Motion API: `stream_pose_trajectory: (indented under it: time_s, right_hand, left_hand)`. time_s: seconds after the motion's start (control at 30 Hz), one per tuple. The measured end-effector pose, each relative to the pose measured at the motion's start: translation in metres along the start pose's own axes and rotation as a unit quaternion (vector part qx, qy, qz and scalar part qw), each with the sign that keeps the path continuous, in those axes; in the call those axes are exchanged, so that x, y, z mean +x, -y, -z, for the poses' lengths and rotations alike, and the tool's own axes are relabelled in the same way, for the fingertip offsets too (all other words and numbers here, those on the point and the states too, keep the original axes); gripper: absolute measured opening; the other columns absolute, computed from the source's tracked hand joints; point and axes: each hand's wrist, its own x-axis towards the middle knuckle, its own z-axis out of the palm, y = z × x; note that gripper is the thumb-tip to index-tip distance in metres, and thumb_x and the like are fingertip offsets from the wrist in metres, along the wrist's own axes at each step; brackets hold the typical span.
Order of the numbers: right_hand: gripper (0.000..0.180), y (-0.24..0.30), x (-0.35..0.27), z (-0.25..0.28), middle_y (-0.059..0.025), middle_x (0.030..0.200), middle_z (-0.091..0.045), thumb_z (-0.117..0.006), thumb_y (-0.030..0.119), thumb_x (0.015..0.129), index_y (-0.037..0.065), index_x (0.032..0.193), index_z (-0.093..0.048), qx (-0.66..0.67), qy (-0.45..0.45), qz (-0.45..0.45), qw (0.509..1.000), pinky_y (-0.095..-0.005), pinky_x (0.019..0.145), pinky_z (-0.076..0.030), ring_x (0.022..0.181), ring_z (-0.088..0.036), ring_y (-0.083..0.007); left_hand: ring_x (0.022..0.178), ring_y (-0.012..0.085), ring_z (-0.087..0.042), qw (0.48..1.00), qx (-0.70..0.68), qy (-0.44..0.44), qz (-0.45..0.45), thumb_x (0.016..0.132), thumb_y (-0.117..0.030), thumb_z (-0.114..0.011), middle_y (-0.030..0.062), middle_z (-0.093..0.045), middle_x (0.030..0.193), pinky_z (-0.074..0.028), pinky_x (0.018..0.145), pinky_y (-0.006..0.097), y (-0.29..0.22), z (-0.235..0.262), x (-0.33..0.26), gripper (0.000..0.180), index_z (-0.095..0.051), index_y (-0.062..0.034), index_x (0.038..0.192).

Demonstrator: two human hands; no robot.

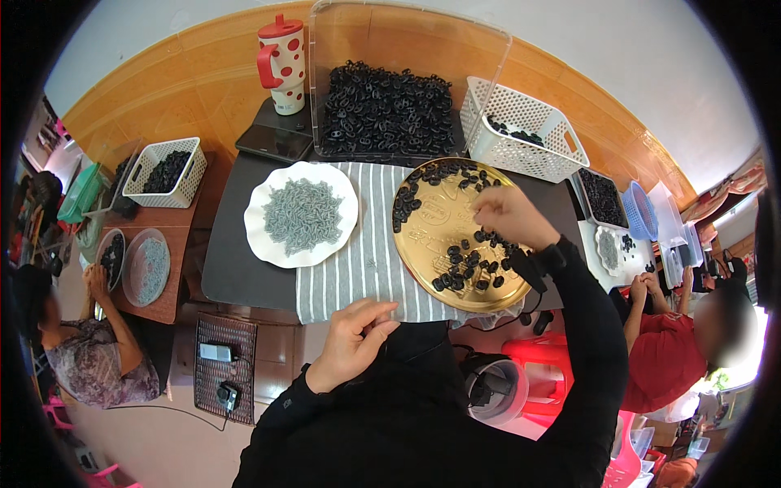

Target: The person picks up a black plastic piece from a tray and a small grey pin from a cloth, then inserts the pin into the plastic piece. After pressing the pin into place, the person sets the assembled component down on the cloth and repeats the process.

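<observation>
My right hand (517, 216) is over the round gold tray (423, 244), its fingers pinched together; anything between them is too small to make out. Small black oval plastic pieces (468, 264) lie scattered on the tray, mostly along its far left rim and near side. My left hand (351, 345) is at the table's front edge, by the grey-and-white striped cloth (366, 285). Its thumb and fingers are drawn together, and whatever they may hold is hidden. On the left, a white scalloped plate (259, 236) carries a heap of small grey-green pieces (303, 215).
A clear bin (407, 37) of black pieces stands at the back, beside a white perforated basket (521, 159). A spotted tumbler (285, 69) and a phone (272, 142) are back left. People work at side tables. A red stool (545, 362) stands below right.
</observation>
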Motion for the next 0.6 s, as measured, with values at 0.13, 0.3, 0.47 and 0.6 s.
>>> stream_pose_trajectory:
  time_s: [0.13,0.3,0.47,0.6]
  right_hand:
    - [0.015,0.016,-0.006,-0.028,-0.0172,0.069,-0.063,-0.064,0.006,0.072,0.000,0.086,-0.066,-0.081,0.081,0.057,0.992,-0.0366,0.060,-0.049,0.065,-0.064,-0.0296]
    - [0.018,0.011,-0.015,-0.043,-0.0175,0.080,-0.061,-0.061,0.002,0.070,0.004,0.088,-0.063,-0.168,0.101,0.120,0.973,-0.0441,0.072,-0.048,0.082,-0.060,-0.0368]
    - [0.016,0.009,-0.014,-0.053,-0.0164,0.080,-0.059,-0.064,0.003,0.069,0.002,0.084,-0.058,-0.162,0.069,0.137,0.975,-0.0417,0.068,-0.047,0.077,-0.059,-0.0353]
    - [0.016,0.017,-0.012,-0.055,-0.0186,0.081,-0.060,-0.066,0.006,0.072,0.001,0.082,-0.053,-0.106,0.068,0.113,0.986,-0.0435,0.068,-0.046,0.079,-0.060,-0.0379]
  left_hand:
    - [0.057,0.0144,-0.049,1.000,0.018,0.007,0.012,0.082,0.001,-0.065,0.0072,-0.055,0.070,-0.038,0.052,0.026,-0.001,0.005,0.005,0.023,-0.065,0.0019,0.105]
    - [0.057,0.0145,-0.049,1.000,0.024,0.004,0.010,0.082,0.001,-0.066,0.0071,-0.055,0.069,-0.038,0.051,0.026,-0.001,0.004,0.011,0.021,-0.065,0.0031,0.103]
    - [0.059,0.0145,-0.051,0.999,0.030,0.016,0.023,0.082,0.001,-0.065,0.0078,-0.057,0.072,-0.039,0.053,0.026,-0.001,0.004,0.012,0.022,-0.065,0.0025,0.104]
    - [0.061,0.0146,-0.052,0.999,0.033,0.017,0.035,0.082,0.001,-0.065,0.0082,-0.057,0.073,-0.040,0.055,0.026,-0.005,0.003,0.010,0.022,-0.066,0.0028,0.104]
